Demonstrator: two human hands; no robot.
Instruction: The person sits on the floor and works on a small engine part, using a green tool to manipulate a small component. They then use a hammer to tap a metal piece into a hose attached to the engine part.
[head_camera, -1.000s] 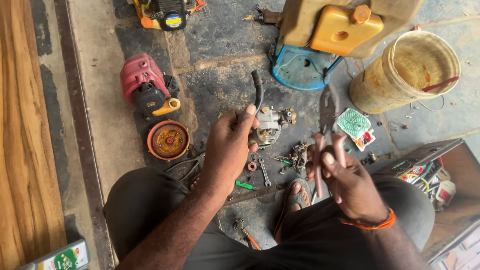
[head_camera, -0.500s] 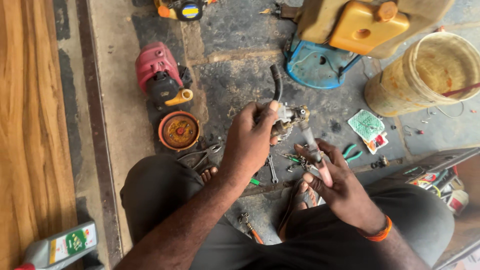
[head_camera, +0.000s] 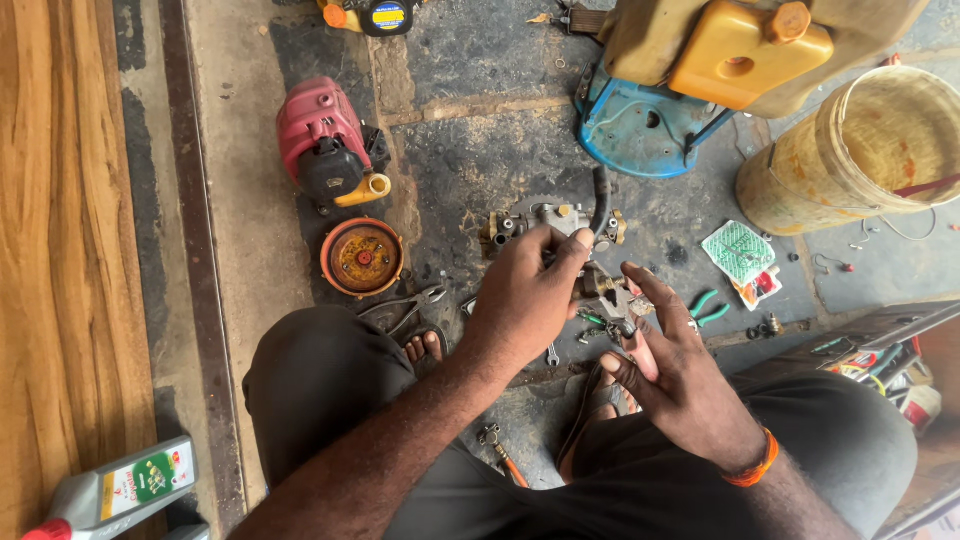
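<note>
Left hand (head_camera: 525, 300) grips a grey metal carburettor (head_camera: 545, 222), its fingers closed around the body, from which a black rubber hose (head_camera: 601, 198) rises. The assembly is held above the stained concrete floor (head_camera: 470, 150), between the knees. Right hand (head_camera: 680, 375), fingers closed, pinches a small metal tool (head_camera: 618, 300) against the carburettor's underside. Green-handled pliers (head_camera: 708, 308) lie just beside; a red engine (head_camera: 325, 145) stands well apart.

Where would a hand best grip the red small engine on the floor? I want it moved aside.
Take the red small engine by its rounded red housing, coming from above: that top faces up, broad and bare, while the yellow spout at its lower end looks too small to carry it.
</note>
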